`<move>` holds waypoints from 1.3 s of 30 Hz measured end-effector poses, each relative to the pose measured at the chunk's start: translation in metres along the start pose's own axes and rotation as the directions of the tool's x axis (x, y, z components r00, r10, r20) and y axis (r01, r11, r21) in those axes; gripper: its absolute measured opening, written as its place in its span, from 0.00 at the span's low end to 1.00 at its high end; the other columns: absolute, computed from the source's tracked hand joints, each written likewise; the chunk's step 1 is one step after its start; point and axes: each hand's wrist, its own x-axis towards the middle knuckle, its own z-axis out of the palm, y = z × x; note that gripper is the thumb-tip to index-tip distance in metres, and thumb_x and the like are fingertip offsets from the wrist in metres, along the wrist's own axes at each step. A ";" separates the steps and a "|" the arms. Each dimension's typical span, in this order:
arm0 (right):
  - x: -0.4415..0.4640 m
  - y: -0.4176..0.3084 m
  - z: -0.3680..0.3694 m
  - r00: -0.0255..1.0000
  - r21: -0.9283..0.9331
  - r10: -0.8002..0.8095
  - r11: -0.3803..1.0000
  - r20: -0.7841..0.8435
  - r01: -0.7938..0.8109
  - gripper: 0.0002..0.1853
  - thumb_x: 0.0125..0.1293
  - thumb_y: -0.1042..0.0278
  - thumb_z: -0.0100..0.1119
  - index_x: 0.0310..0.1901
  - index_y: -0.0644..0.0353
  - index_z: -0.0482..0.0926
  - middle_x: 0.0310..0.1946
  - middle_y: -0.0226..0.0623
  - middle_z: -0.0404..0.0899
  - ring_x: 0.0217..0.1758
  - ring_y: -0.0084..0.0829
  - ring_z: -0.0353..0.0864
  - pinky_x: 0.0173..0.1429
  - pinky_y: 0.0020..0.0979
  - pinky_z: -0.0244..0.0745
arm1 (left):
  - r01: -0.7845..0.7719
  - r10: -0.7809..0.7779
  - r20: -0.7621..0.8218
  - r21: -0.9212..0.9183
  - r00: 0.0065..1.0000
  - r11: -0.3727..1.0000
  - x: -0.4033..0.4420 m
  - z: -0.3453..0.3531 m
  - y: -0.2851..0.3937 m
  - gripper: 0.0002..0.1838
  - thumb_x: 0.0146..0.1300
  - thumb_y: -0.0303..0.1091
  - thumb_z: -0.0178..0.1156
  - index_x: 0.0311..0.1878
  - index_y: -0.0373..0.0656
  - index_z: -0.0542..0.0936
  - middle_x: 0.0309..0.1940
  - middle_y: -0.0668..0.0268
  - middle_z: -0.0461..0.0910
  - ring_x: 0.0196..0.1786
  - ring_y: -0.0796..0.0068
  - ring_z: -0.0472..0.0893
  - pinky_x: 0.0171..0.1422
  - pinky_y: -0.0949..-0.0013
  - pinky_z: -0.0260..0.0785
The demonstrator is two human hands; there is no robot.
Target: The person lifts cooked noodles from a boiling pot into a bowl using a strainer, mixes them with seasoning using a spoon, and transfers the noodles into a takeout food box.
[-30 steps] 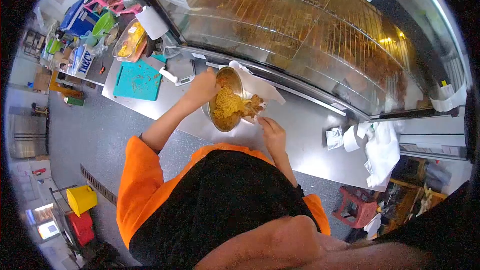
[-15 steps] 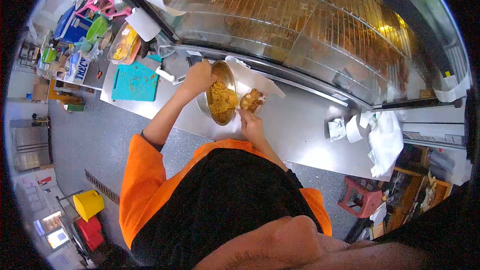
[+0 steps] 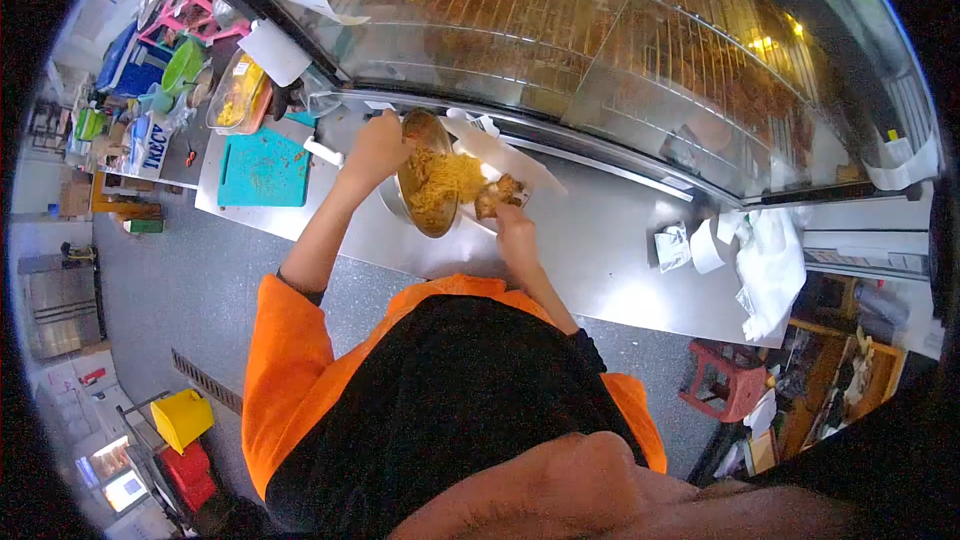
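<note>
My left hand (image 3: 376, 152) is closed on the rim of a metal bowl (image 3: 411, 130), which tips steeply to the right. Yellow-brown crumbs (image 3: 436, 183) fill the bowl's low side and spill over the lip. They fall toward a browned piece of fried food (image 3: 492, 199), which looks like chicken, on white paper (image 3: 520, 168). Just below that piece, my right hand (image 3: 516, 232) has its fingers closed at the paper's near edge. The fingertips are partly hidden against the food.
On the left lie a teal cutting board (image 3: 262, 170) with scraps and a white-handled knife (image 3: 324, 152). Behind the steel counter (image 3: 590, 250) stands a glass cabinet (image 3: 480, 60) with wire racks. White plastic bags (image 3: 770, 270) sit at the right end.
The bowl is tilted, and crumbs now run over its lip onto the paper. My right hand has shifted right and up beside the fried piece. The view has moved slightly.
</note>
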 end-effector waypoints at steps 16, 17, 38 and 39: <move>0.050 -0.077 -0.088 0.985 0.181 -0.097 0.981 0.140 0.071 0.10 0.59 0.72 0.53 0.41 0.61 0.79 0.25 0.37 0.78 0.30 0.28 0.78 0.31 0.26 0.72 | 0.043 -0.042 -0.037 0.030 0.998 0.999 -0.003 -0.013 0.012 0.17 0.48 0.36 0.60 0.32 0.28 0.72 0.28 0.43 0.76 0.34 0.45 0.78 0.39 0.52 0.71; 0.044 -0.071 -0.074 0.986 0.182 -0.096 0.981 0.138 0.069 0.10 0.59 0.72 0.53 0.41 0.61 0.79 0.25 0.37 0.78 0.30 0.28 0.78 0.31 0.26 0.72 | -0.001 0.003 -0.047 0.033 0.999 0.999 -0.002 -0.011 0.007 0.17 0.47 0.35 0.59 0.31 0.27 0.72 0.28 0.43 0.76 0.34 0.45 0.78 0.39 0.52 0.71; 0.026 -0.063 0.004 0.952 0.527 0.284 0.794 0.115 -0.301 0.08 0.62 0.68 0.50 0.40 0.59 0.75 0.29 0.43 0.79 0.31 0.38 0.79 0.37 0.34 0.71 | 0.007 -0.006 0.058 -0.023 0.998 1.000 -0.004 -0.003 -0.007 0.18 0.45 0.36 0.60 0.30 0.28 0.73 0.29 0.41 0.76 0.37 0.45 0.77 0.43 0.52 0.70; 0.037 -0.068 0.006 0.950 0.490 0.293 0.815 0.112 -0.309 0.08 0.62 0.68 0.50 0.40 0.60 0.76 0.29 0.44 0.79 0.32 0.40 0.79 0.38 0.34 0.71 | -0.056 0.056 0.014 -0.020 0.998 0.998 -0.004 0.005 -0.013 0.18 0.45 0.37 0.61 0.30 0.27 0.73 0.29 0.41 0.76 0.36 0.44 0.77 0.43 0.52 0.70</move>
